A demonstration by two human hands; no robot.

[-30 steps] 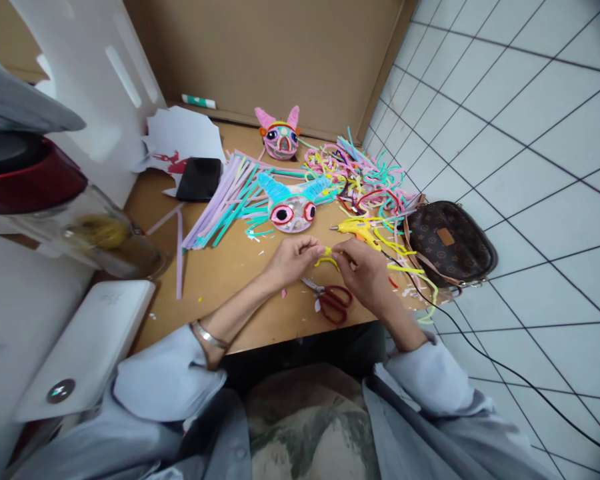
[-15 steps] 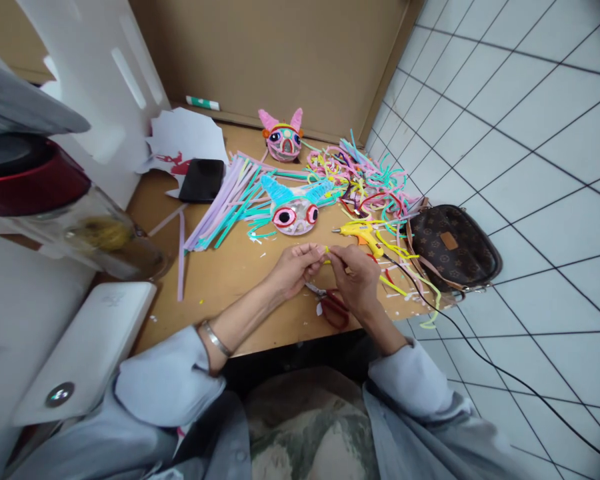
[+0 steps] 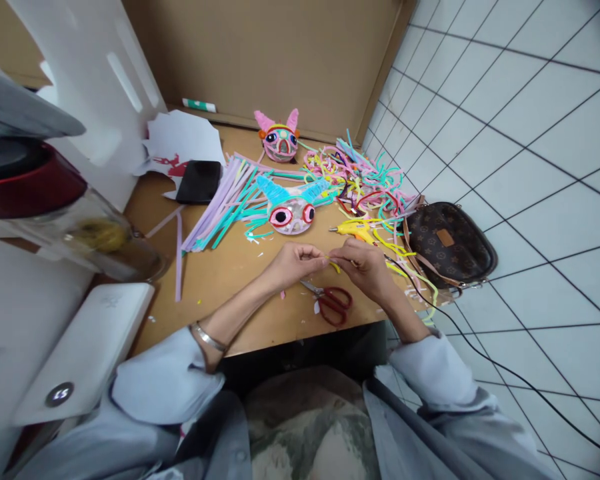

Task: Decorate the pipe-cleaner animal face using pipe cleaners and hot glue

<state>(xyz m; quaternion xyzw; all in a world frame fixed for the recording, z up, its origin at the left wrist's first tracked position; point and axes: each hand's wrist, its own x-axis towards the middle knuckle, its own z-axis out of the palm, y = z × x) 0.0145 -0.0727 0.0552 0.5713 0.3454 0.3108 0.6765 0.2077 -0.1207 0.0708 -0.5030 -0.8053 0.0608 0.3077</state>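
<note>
My left hand (image 3: 300, 261) and my right hand (image 3: 363, 267) meet fingertip to fingertip over the front of the table. Both are closed in a pinch on a short yellow pipe cleaner (image 3: 335, 267), whose end shows below the fingers. Just beneath lie red-handled scissors (image 3: 336, 307), slightly open. Beyond my hands stands a figure head with blue horns (image 3: 293, 212) and pink, red-rimmed eyes. A yellow hot glue gun (image 3: 355, 230) rests behind my right hand, its nozzle pointing left.
Farther back sit a pink-eared head (image 3: 280, 141), a tangle of pipe cleaners (image 3: 360, 177) and straight lilac and green ones (image 3: 220, 203). A phone (image 3: 199, 182), white power bank (image 3: 87, 350) and glass jug (image 3: 115, 233) are left; a brown bag (image 3: 450, 243) and black cord (image 3: 480, 353) right.
My right hand has shifted slightly right and its forearm has swung outward, uncovering more of the scissors. The yellow pipe cleaner remains pinched between both hands.
</note>
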